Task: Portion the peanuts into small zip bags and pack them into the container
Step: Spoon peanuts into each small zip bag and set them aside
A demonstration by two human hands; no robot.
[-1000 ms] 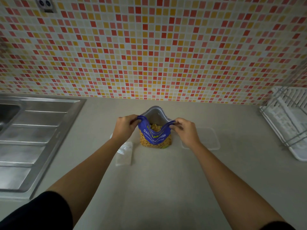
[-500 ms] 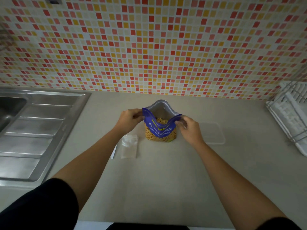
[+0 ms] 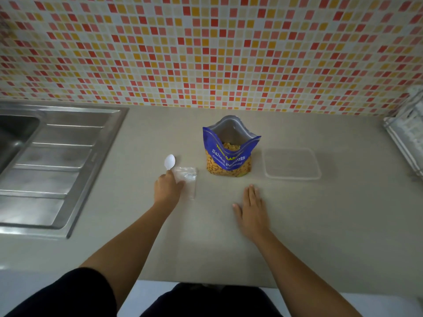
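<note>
Head view of a kitchen bench (image 3: 206,248) beneath a wall of red, orange and cream mosaic tiles (image 3: 206,53). At centre frame stands an upright blue peanut bag (image 3: 229,156) labelled "Salted Peanuts", its mouth spread open so that the silver lining and the peanuts (image 3: 231,146) inside are visible; more nuts show through the clear lower panel. To the right of the bag, apart from it, lies a clear rectangular plastic container (image 3: 291,164), flat on the bench. To the left of the bag lie small clear zip bags (image 3: 188,179), and just beside their upper left corner is the bowl of a white plastic spoon (image 3: 169,161). The left hand (image 3: 168,188) lies over the spoon's handle and the left edge of the zip bags, fingers curled and thumb on the plastic; whether it actually grips either item cannot be told. The right hand (image 3: 250,209) rests palm-down on the bench at lower centre, fingers straight and together, holding nothing. A stainless steel sink (image 3: 57,156) with a ribbed drainboard fills the left of the frame; a white dish rack (image 3: 407,138) is cut off at the right edge.
</note>
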